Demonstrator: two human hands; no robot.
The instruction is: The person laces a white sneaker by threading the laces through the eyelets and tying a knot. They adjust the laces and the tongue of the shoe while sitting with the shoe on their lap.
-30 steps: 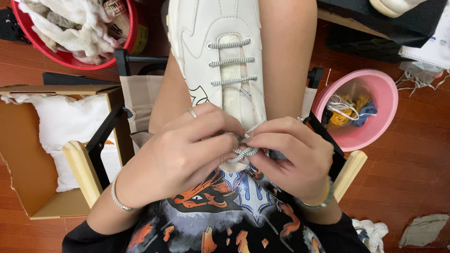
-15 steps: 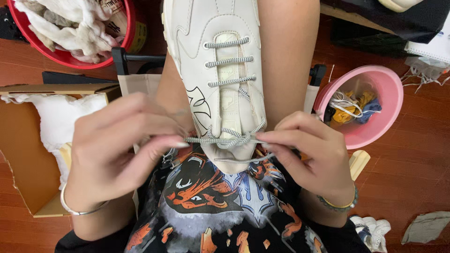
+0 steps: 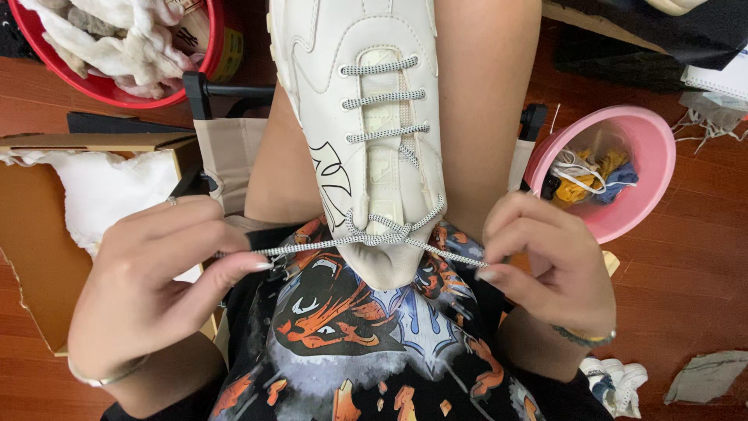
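Observation:
A cream sneaker [image 3: 366,117] lies on my lap between my thighs, toe pointing away from me. Its speckled grey-white lace [image 3: 374,234] is crossed into a knot at the top of the tongue. My left hand [image 3: 148,281] pinches one lace end and holds it taut out to the left. My right hand [image 3: 545,265] pinches the other end and holds it out to the right. Both hands hover over my black printed shirt [image 3: 358,351].
A pink bowl [image 3: 647,156] with tangled laces and cloth stands on the wooden floor at right. A red tub [image 3: 78,70] of white rags sits top left. An open cardboard box [image 3: 39,234] with white padding is at left. Cloth scraps [image 3: 705,374] lie lower right.
My hands were close together at the knot; they have since moved apart sideways, drawing the two lace ends out taut and tightening the crossing.

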